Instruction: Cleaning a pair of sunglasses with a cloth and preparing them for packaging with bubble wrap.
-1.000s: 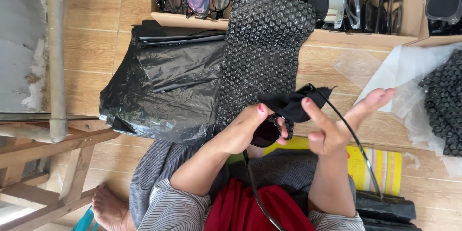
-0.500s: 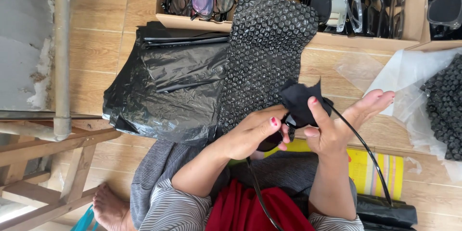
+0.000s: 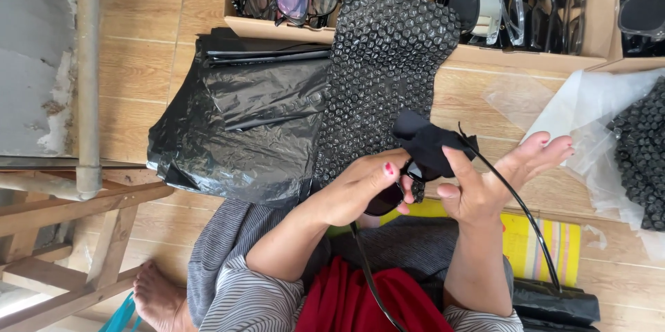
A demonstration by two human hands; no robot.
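Sunglasses (image 3: 388,197) sit above my lap, left hand (image 3: 353,190) clamped round the dark lens to steady them, while right hand (image 3: 478,186) pinches a black cloth (image 3: 424,144) against the frame, arms splayed clear.

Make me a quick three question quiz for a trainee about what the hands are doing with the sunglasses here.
1. True or false: the left hand holds the sunglasses.
2. What does the right hand press on the sunglasses? A) black cloth B) yellow sponge C) white tissue
3. Fill in: the bubble wrap lies partly over a black plastic ____.

Key
1. True.
2. A, the cloth.
3. Bag.
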